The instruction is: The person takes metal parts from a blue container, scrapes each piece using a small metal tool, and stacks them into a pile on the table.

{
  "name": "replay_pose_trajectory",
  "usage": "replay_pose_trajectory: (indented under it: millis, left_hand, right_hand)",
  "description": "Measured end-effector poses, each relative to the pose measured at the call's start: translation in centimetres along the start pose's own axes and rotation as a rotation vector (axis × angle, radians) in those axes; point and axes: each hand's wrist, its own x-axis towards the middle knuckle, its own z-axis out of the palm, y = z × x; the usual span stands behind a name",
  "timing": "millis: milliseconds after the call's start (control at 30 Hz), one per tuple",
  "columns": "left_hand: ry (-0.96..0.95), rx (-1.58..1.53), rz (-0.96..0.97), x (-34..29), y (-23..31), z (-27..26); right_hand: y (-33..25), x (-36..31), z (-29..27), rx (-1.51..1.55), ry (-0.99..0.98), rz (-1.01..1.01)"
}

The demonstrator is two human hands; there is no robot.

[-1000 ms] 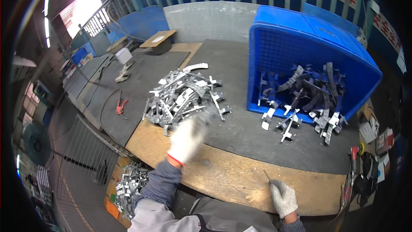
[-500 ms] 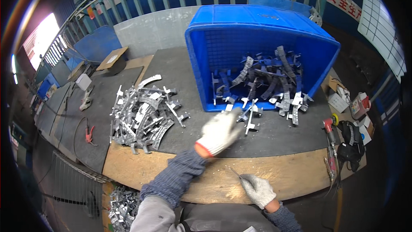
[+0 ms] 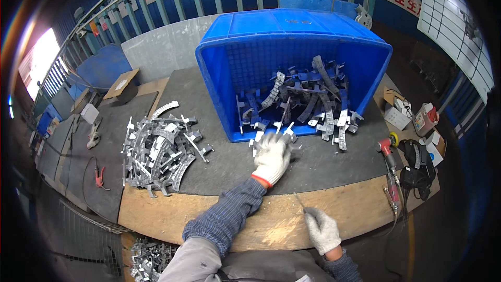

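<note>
My left hand (image 3: 272, 157), in a white knitted glove with a red cuff edge, reaches to the front lip of a blue plastic bin (image 3: 295, 40) lying on its side. Its fingers curl down over a metal bracket (image 3: 286, 116), partly hidden under the glove and slightly blurred. More curved grey brackets (image 3: 326, 112) lie heaped inside the bin and spill over its lip. Low at the right, my gloved right hand (image 3: 322, 231) is closed on a thin rod-like tool (image 3: 299, 201), its tip pointing up and away over the wooden edge.
A pile of brackets (image 3: 156, 149) sits left on the dark mat (image 3: 219, 175). A wooden strip (image 3: 182, 211) runs along the front. At right lie a red power tool (image 3: 387, 149), a black bag-like item (image 3: 417, 169) and boxes (image 3: 397, 115). A red air gun (image 3: 100, 178) lies far left.
The view has shifted, with the bin and brackets sitting further left in it. My left hand has moved over the bracket at the bin's lip, and its fingers have curled down. My right hand keeps the tool.
</note>
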Motion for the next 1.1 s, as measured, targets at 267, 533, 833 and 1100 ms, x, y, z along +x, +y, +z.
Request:
replay_pose_trajectory:
  millis: [267, 533, 833, 1100]
  left_hand:
    - [-0.099, -0.687, -0.433, -9.2, 0.6, -5.7]
    - [-0.249, -0.894, -0.477, -12.3, 2.1, -8.4]
    - [-0.136, -0.328, 0.049, -13.6, 1.7, -9.3]
    - [0.151, -1.369, -0.726, -11.5, -0.2, -10.8]
  right_hand:
    - [-5.4, 3.6, -0.7, -0.097, 0.035, -0.332]
    - [-5.9, 4.4, 1.5, -0.383, -0.059, -0.491]
    - [-5.0, 4.7, 2.4, 0.2, -0.175, -0.48]
    - [-8.4, 3.5, -0.7, -0.404, -0.322, -0.229]
